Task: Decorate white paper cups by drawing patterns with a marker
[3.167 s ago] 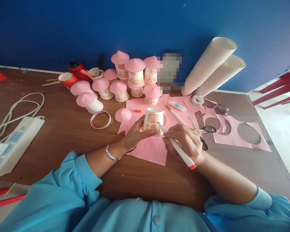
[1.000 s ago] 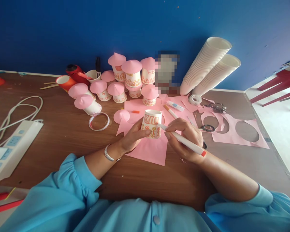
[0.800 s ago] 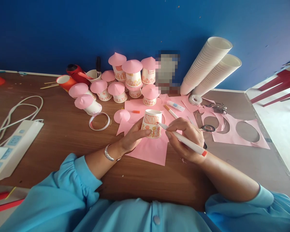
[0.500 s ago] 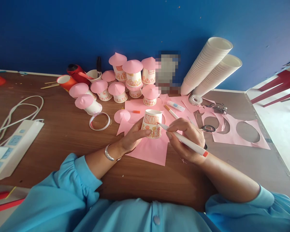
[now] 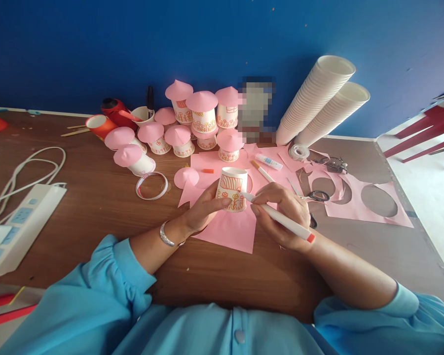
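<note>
My left hand (image 5: 203,208) grips a white paper cup (image 5: 234,183) from its left side, thumb across the front. Red hatching runs in a band near its upper part, with orange and red flowers lower down. Pinched in my right hand (image 5: 281,214) is a white marker (image 5: 290,224) with a red end, its tip touching the cup's right front side. Pink paper (image 5: 237,236) lies beneath both hands. Just left of the cup are a pink paper cone (image 5: 187,178) and a small orange-red cap (image 5: 208,171).
Cups with pink cone roofs (image 5: 203,113) crowd the back. Two tall cup stacks (image 5: 318,98) lean on the wall. Scissors (image 5: 319,195), a glue stick (image 5: 269,161) and cut pink sheets (image 5: 355,209) lie right; a tape ring (image 5: 151,186) and power strip (image 5: 25,227) left.
The marker in my right hand has shifted slightly left and down, its tip now lower on the cup below the hatched band. My left hand still holds the cup in nearly the same place.
</note>
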A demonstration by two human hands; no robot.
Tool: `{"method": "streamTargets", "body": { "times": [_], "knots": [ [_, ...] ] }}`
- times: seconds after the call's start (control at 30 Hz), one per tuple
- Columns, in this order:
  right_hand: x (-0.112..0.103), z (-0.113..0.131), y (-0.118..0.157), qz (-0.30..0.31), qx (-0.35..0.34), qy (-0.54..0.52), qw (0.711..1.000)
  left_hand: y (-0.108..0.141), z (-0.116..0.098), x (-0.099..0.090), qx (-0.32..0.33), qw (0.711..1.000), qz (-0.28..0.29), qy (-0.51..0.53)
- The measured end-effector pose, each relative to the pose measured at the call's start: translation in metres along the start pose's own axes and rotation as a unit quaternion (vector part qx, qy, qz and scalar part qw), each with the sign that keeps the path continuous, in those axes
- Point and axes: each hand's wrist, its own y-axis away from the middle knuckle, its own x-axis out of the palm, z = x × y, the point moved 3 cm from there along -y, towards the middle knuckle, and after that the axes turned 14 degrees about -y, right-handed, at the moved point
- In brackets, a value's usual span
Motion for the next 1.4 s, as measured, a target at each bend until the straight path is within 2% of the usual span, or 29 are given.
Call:
{"method": "streamTargets", "body": {
  "times": [0.33,1.4],
  "knots": [
    [-0.0015,-0.0013,-0.0003,-0.024,0.002,-0.001,1.000,0.0005,0.0002,-0.0007,-0.002,1.000,-0.012,0.014],
    [-0.0017,0.0016,-0.0003,-0.008,-0.003,-0.016,1.000,0.0003,-0.0001,-0.0002,-0.013,1.000,-0.010,0.011]
  ]
}}
